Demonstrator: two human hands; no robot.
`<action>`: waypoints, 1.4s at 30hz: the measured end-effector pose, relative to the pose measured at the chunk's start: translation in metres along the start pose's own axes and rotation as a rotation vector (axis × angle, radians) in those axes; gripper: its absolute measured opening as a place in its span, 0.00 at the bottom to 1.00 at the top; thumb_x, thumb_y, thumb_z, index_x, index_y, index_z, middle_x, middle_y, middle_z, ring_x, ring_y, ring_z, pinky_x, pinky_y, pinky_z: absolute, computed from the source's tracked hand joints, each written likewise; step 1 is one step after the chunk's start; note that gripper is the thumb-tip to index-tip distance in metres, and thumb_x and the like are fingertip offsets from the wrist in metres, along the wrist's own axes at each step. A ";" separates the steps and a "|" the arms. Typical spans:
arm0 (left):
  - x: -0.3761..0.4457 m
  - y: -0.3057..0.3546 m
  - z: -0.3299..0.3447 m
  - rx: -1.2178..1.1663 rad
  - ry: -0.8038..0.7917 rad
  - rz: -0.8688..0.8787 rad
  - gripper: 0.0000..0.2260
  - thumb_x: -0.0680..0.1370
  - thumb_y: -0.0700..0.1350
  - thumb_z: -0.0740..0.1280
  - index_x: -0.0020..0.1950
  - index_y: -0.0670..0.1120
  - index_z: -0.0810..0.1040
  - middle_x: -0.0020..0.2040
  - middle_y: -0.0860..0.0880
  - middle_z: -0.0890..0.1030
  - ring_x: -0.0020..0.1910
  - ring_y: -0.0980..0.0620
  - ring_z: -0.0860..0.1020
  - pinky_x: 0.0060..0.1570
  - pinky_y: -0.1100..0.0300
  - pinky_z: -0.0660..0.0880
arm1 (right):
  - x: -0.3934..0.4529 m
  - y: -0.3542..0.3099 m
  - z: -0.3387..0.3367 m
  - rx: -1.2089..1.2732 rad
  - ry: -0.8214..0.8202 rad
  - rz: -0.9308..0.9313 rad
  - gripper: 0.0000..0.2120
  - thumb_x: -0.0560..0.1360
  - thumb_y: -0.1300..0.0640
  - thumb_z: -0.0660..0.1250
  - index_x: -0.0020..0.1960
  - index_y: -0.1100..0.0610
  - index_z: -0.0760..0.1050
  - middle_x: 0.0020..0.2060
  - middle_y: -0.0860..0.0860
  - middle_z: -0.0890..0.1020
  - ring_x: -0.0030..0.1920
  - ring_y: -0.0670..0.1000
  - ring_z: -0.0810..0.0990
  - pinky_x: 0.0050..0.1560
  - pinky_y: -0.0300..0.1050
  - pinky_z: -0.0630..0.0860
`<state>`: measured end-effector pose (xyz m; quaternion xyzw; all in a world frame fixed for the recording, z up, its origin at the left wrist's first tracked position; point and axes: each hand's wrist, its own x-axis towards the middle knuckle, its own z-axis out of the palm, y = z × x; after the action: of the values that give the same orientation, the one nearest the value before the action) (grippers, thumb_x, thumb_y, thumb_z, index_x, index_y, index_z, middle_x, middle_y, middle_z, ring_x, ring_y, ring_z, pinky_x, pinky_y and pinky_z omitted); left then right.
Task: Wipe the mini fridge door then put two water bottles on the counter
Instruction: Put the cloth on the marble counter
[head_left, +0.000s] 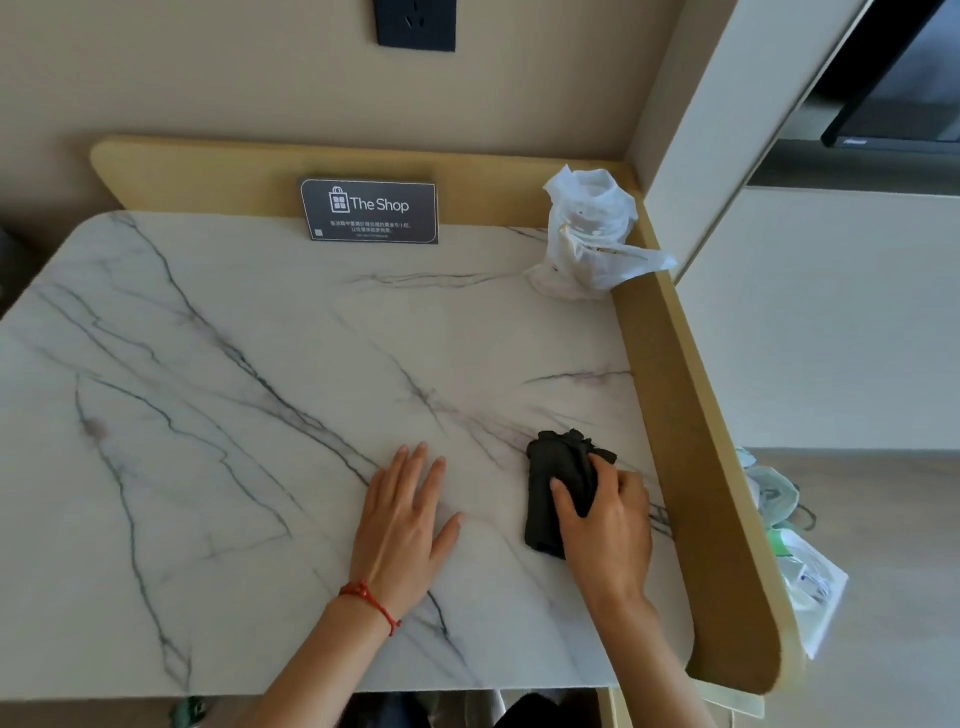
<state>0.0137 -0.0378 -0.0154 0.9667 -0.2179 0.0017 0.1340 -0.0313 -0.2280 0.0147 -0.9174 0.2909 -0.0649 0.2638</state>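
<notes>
A white marble counter (260, 389) with grey veins fills the view. A crumpled black cloth (553, 478) lies on it near the right rail. My right hand (610, 525) rests on the cloth with fingers curled over its near side, gripping it. My left hand (402, 512) lies flat on the marble to the left of the cloth, fingers spread, holding nothing. No mini fridge and no water bottles are in view.
A tan raised rail (691, 426) borders the counter's back and right sides. A dark "The Shop" sign (370, 210) leans against the back rail. A crumpled white plastic bag (592, 234) sits in the back right corner. A black wall socket (415, 23) is above. Bags (800, 561) lie on the floor at right.
</notes>
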 end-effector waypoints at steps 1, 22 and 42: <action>-0.003 0.001 -0.002 0.003 0.010 -0.016 0.24 0.76 0.55 0.54 0.65 0.41 0.68 0.65 0.38 0.72 0.66 0.43 0.64 0.64 0.50 0.58 | -0.001 0.001 -0.001 -0.014 0.014 -0.018 0.26 0.73 0.48 0.66 0.67 0.58 0.67 0.58 0.60 0.73 0.59 0.58 0.71 0.54 0.51 0.74; -0.173 -0.042 -0.050 0.096 0.066 -0.460 0.31 0.79 0.60 0.42 0.67 0.40 0.69 0.67 0.38 0.70 0.67 0.38 0.68 0.63 0.40 0.66 | -0.100 -0.027 0.014 -0.196 -0.099 -0.762 0.26 0.75 0.42 0.53 0.65 0.58 0.70 0.64 0.59 0.75 0.65 0.61 0.71 0.65 0.57 0.65; -0.489 -0.199 -0.079 0.081 0.155 -0.935 0.28 0.78 0.60 0.47 0.66 0.41 0.70 0.66 0.38 0.72 0.66 0.38 0.69 0.63 0.41 0.64 | -0.366 -0.162 0.140 -0.226 -0.411 -1.171 0.24 0.75 0.44 0.56 0.63 0.57 0.71 0.61 0.57 0.77 0.64 0.58 0.73 0.64 0.56 0.66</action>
<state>-0.3411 0.3614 -0.0205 0.9627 0.2512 0.0218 0.0984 -0.2130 0.1540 -0.0078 -0.9406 -0.3109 0.0102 0.1364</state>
